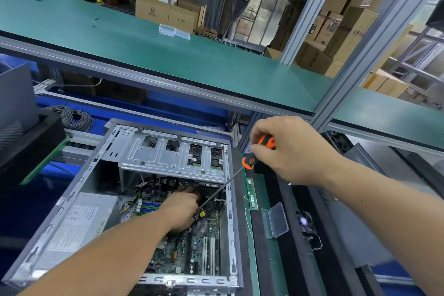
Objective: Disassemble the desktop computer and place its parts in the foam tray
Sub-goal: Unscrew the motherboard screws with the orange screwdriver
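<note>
Warehouse bench: your right hand [292, 149] grips screwdriver [249, 160], shaft slanting down-left to left hand [183, 209] inside computer case [230, 199]; left grip indiscernible.

A green shelf [168, 55] ran above both hands, with two small clear plastic holders [174, 30] on its far edge. Beyond it stood stacked cardboard boxes [168, 11]. Left of the left hand and farther back lay a coil of grey cable [72, 116]. A small clear plastic box [276, 220] sat open below the right hand.
</note>
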